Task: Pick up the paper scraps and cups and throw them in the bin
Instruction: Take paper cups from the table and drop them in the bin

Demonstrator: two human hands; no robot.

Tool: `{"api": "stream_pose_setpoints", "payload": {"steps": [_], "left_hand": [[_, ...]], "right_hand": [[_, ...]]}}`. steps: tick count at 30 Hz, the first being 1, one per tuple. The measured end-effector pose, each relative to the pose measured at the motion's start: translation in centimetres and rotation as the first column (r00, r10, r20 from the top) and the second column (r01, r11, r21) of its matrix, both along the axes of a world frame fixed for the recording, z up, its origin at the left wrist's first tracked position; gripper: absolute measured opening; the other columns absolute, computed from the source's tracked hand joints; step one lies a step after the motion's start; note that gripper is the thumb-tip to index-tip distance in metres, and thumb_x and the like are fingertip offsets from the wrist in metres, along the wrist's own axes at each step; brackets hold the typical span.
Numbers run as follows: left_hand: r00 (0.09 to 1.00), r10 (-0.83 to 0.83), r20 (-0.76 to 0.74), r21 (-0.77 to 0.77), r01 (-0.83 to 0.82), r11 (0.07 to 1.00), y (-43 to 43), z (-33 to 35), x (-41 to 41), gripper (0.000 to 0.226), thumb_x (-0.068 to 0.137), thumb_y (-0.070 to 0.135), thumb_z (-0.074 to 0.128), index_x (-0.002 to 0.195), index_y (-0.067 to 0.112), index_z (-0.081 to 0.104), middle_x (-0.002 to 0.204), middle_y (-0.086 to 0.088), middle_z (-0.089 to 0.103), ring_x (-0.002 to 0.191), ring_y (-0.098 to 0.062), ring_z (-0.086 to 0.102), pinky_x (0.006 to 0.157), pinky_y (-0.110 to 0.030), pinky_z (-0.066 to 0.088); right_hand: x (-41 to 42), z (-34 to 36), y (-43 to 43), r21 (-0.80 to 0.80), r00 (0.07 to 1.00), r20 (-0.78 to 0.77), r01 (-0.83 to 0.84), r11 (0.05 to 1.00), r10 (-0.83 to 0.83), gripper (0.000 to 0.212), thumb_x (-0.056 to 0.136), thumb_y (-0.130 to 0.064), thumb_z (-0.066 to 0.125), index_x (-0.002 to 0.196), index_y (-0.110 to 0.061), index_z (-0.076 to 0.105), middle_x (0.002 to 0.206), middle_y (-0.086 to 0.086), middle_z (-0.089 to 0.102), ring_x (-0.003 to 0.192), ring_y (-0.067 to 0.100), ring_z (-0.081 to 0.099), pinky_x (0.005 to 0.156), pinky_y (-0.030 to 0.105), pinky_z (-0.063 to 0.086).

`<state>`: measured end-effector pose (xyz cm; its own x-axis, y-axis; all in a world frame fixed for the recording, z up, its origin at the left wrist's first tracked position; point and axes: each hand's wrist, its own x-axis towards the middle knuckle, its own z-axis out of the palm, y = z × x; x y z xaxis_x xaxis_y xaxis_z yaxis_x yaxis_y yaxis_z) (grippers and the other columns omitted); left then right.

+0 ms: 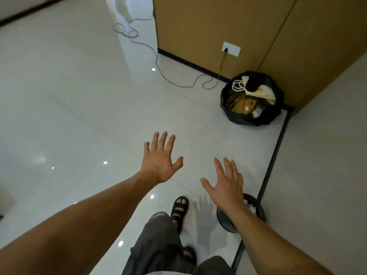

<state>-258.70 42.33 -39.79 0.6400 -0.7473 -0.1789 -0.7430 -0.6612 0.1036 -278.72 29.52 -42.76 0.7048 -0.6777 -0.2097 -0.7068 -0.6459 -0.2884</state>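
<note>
My left hand (160,158) is stretched out over the white floor, fingers spread and empty. My right hand (226,180) is also open and empty, palm down, just above a small round black bin (258,207) that holds some white paper. My right forearm hides part of that bin. Farther away, by the brown wall, stands a larger bin lined with a black bag (250,118); it holds cardboard, a paper bag with white handles and other trash. No loose scraps or cups show on the floor.
A grey cable (158,66) trails across the tiles from a wall socket (231,49). A black baseboard strip (276,153) runs along the grey wall at the right. My legs and black sandals (179,209) are below my hands.
</note>
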Motion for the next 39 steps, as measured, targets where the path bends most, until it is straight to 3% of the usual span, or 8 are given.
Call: {"api": "stream_pose_setpoints", "payload": {"steps": [8,17,25,29,39], "left_hand": [[0.913,0.408,-0.021,-0.084,-0.408,0.909,19.7,5.0,-2.3,0.083,0.083,0.071,0.014,0.152,0.026,-0.001,0.161,-0.003,-0.002,0.147,-0.026,-0.013,0.117,-0.051,0.006],[0.598,0.8,-0.051,-0.124,-0.798,0.589,45.5,5.4,-3.1,0.082,0.086,0.071,0.02,0.152,0.026,0.002,0.161,-0.003,0.0,0.147,-0.028,-0.007,0.116,-0.052,0.009],[0.328,0.944,-0.026,-0.226,-0.922,0.314,68.6,8.6,-2.5,0.08,0.087,0.067,0.028,0.152,0.027,0.005,0.161,-0.001,0.002,0.147,-0.026,-0.007,0.117,-0.052,0.009],[0.218,0.976,-0.005,-0.245,-0.946,0.21,77.3,9.6,-2.3,0.079,0.087,0.066,0.03,0.152,0.027,0.006,0.161,-0.001,0.003,0.147,-0.025,-0.007,0.116,-0.052,0.009],[-0.02,1.0,-0.01,-0.23,-0.973,-0.022,92.6,8.6,3.4,0.079,0.087,0.065,0.03,0.152,0.027,0.005,0.161,-0.001,0.003,0.147,-0.025,-0.007,0.116,-0.052,0.008]], "right_hand": [[5.0,4.3,12.5,-0.02,0.95,-0.03,-0.311,0.95,0.31,0.079,0.089,-0.074,0.027,0.154,-0.035,0.003,0.163,0.0,-0.003,0.149,0.022,-0.01,0.119,0.048,0.005],[13.6,8.3,31.2,-0.087,0.776,-0.06,-0.631,0.771,0.628,0.078,0.09,-0.073,0.023,0.154,-0.036,-0.002,0.163,-0.001,-0.009,0.149,0.021,-0.015,0.119,0.048,0.002],[23.7,11.8,56.4,-0.092,0.585,0.088,-0.801,0.591,0.806,0.077,0.091,-0.071,0.029,0.154,-0.035,0.007,0.163,-0.001,0.002,0.149,0.02,-0.008,0.118,0.048,0.007],[26.0,12.4,67.9,-0.08,0.436,0.099,-0.892,0.444,0.894,0.077,0.09,-0.073,0.026,0.154,-0.036,0.007,0.164,-0.001,0.002,0.15,0.021,-0.006,0.118,0.05,0.007],[36.6,10.0,85.1,-0.028,0.19,0.081,-0.981,0.193,0.978,0.077,0.091,-0.071,0.031,0.154,-0.035,0.009,0.163,0.0,0.005,0.15,0.022,-0.002,0.118,0.052,0.01]]}}
